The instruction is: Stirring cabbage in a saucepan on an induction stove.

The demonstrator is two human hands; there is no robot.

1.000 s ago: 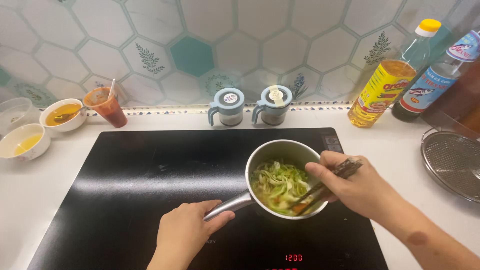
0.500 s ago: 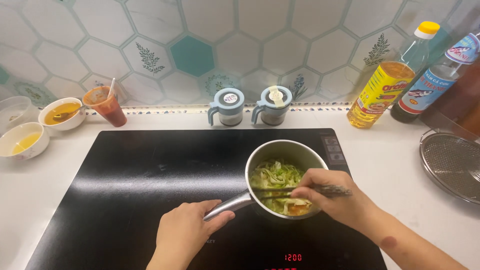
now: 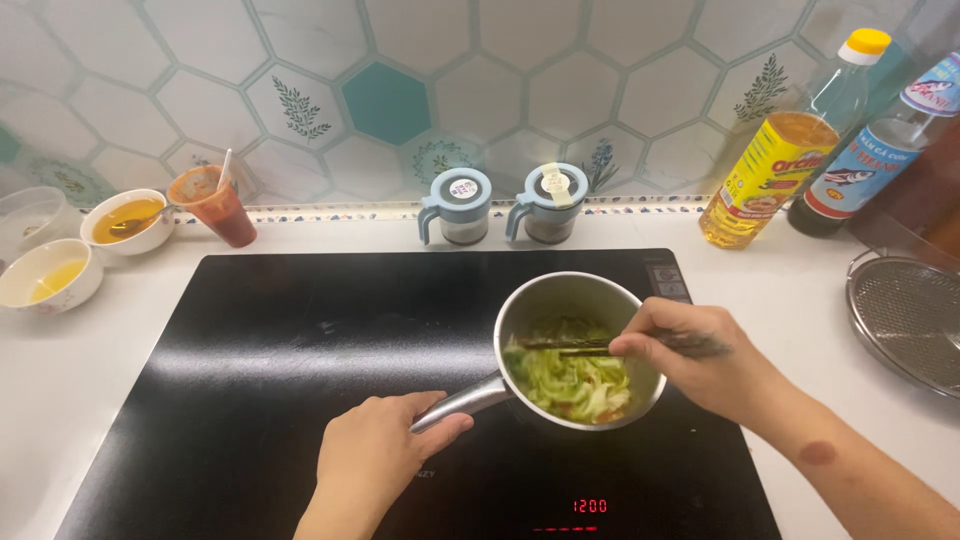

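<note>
My left hand [image 3: 372, 462] closes on the handle [image 3: 462, 402] of a small steel pot [image 3: 578, 348] on the cooktop [image 3: 300, 380]; right hand [image 3: 700, 355] pinches chopsticks [image 3: 572, 347] in soft, light greens [image 3: 575, 378]. Hot rim: hold the handle.

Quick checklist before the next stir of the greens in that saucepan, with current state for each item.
1. Left hand grips the saucepan handle: ok.
2. Right hand holds the chopsticks, tips over the chopped greens: ok.
3. Saucepan sits flat on the black induction cooktop: ok.
4. Cooktop powered, red display lit: ok.
5. Greens stay below the rim, none spilled on the cooktop: ok.
6. Whether the greens are cooked through: cannot tell.
</note>
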